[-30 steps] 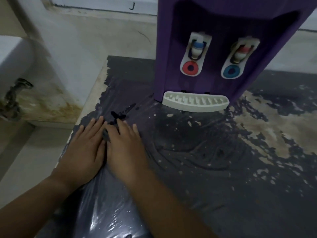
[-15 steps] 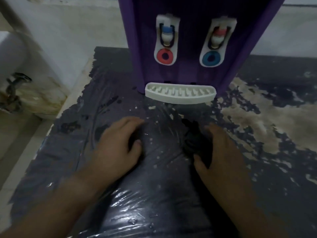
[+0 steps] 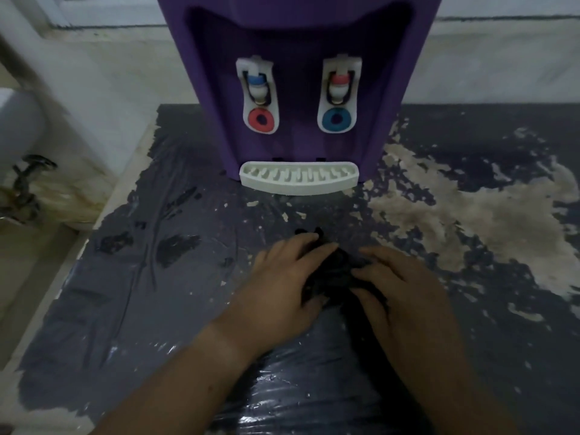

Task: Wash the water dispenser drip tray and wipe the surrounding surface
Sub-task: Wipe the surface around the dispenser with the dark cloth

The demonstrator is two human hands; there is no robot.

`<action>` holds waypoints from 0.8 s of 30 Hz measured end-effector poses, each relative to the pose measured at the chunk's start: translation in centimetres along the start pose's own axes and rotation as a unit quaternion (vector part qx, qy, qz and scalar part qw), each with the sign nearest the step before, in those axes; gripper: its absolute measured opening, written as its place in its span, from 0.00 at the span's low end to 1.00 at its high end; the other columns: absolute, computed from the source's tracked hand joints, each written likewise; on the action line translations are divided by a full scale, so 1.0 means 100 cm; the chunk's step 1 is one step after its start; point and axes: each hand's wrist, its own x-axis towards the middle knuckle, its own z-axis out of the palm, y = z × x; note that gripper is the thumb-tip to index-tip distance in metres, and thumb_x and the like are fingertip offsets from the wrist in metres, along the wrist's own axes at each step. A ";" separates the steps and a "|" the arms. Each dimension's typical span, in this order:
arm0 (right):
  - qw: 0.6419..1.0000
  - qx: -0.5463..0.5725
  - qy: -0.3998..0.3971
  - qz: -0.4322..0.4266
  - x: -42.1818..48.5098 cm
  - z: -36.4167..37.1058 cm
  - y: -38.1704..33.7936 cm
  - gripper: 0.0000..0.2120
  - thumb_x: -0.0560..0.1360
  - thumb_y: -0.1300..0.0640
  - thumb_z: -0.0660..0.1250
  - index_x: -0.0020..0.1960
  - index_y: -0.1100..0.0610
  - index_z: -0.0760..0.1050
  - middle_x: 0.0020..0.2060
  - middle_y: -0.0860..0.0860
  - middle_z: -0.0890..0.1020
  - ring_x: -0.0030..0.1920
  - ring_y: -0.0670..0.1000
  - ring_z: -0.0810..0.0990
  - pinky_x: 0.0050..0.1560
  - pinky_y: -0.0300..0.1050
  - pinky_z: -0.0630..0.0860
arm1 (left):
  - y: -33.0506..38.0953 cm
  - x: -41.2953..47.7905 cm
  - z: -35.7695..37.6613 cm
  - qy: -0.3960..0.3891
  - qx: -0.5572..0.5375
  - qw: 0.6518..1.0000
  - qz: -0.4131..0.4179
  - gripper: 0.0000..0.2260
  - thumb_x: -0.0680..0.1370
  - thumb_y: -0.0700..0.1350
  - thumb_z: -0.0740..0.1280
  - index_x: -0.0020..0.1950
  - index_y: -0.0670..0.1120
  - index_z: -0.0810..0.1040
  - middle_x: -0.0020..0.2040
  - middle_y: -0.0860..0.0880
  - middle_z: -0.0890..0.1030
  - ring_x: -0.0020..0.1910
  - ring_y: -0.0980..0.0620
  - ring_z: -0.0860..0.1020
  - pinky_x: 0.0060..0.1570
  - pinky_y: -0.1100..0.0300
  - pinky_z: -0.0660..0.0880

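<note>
Clearly, stage of work: the wiping of the surface looks under way, while the washing of the tray cannot be judged from this view.
Left hand [image 3: 282,284]: palm down, fingers [image 3: 309,238] curled over the near-left side of a dark cloth [image 3: 332,274], pressing it to the countertop.
Right hand [image 3: 405,293]: palm down, fingers [image 3: 376,255] clamped on the right side of the same cloth; the cloth is bunched between the two hands.
Drip tray [image 3: 298,180]: white, slotted, seated at the foot of the water dispenser [image 3: 298,36], beyond both sets of fingertips and apart from them.
Countertop [image 3: 131,296]: dark coating with wet sheen nearer than the wrists; pale flaked patches lie to the right of the right fingers and small flecks just beyond the fingertips, toward the tray.
Done, as a judgement: some of the near surface seems wetted or wiped.
Left, as a judgement: the strip just ahead of the fingertips, the area to the right, and possibly the tray itself.
Count: one dispenser, two taps, namely a red-ringed tap [image 3: 260,95] and a blue-ringed tap [image 3: 337,95], one tray, one cloth, two hands.
</note>
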 end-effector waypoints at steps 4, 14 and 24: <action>0.991 0.128 0.030 -0.017 0.005 -0.022 -0.006 0.12 0.74 0.60 0.68 0.51 0.45 0.71 0.46 0.48 0.80 0.44 0.50 0.76 0.45 0.45 0.74 | 0.011 0.000 -0.014 0.071 -0.070 0.995 0.024 0.14 0.75 0.50 0.69 0.61 0.55 0.78 0.71 0.58 0.71 0.71 0.59 0.67 0.70 0.54 0.61; 0.814 0.542 -0.113 0.174 0.005 -0.032 -0.013 0.17 0.66 0.47 0.75 0.55 0.43 0.83 0.50 0.43 0.87 0.51 0.41 0.85 0.45 0.31 0.78 | 0.039 0.000 -0.040 0.070 -0.558 0.816 -0.134 0.09 0.76 0.52 0.67 0.51 0.51 0.84 0.47 0.48 0.86 0.45 0.53 0.83 0.42 0.62 0.79; 0.709 0.638 -0.079 0.290 0.000 -0.038 0.005 0.18 0.61 0.55 0.75 0.51 0.46 0.85 0.50 0.56 0.87 0.51 0.57 0.86 0.45 0.46 0.84 | 0.005 0.015 -0.065 -0.204 -0.564 0.744 -0.294 0.21 0.62 0.50 0.77 0.54 0.48 0.85 0.47 0.45 0.85 0.45 0.48 0.80 0.45 0.54 0.74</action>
